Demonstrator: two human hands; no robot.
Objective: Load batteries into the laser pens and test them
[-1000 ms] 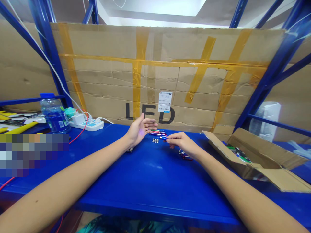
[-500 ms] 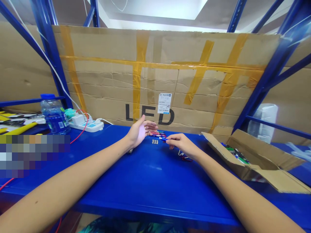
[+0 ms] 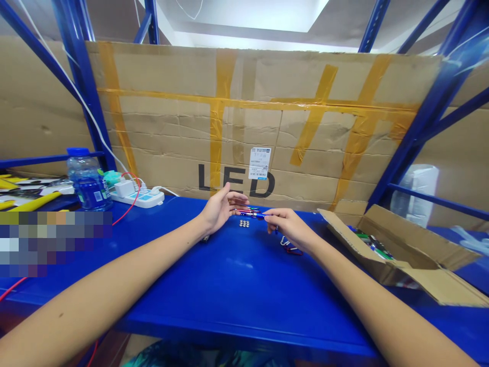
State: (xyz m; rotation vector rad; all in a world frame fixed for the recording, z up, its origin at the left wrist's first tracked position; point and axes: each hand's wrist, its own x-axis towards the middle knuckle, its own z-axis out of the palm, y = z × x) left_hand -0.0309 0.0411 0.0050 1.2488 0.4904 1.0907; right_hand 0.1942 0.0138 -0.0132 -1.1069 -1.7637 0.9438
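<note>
My right hand (image 3: 284,224) pinches a slim blue pen-shaped tube (image 3: 260,215) with a silver section between thumb and fingers. The tube points left toward my left hand (image 3: 223,208), whose fingers are stretched out and apart with nothing gripped. Behind the tube lie several similar coloured tubes (image 3: 253,209), partly hidden by my left fingers. Small round silver pieces (image 3: 244,223) sit in a tidy cluster on the table below the tube. Under my right hand are a silver clip (image 3: 284,241) and a red clip (image 3: 294,251). A small dark item (image 3: 206,238) peeks out under my left wrist.
An open cardboard box (image 3: 405,250) with pen-like items stands at the right of the blue table (image 3: 237,295). At left are a bottle of blue liquid (image 3: 89,183), a white power strip (image 3: 143,198) and a red cable (image 3: 132,204). A large cardboard sheet (image 3: 171,127) stands behind.
The blue tube has turned slightly and risen a little in my right hand, lying closer to level. My left hand stays almost in place, fingers still extended.
</note>
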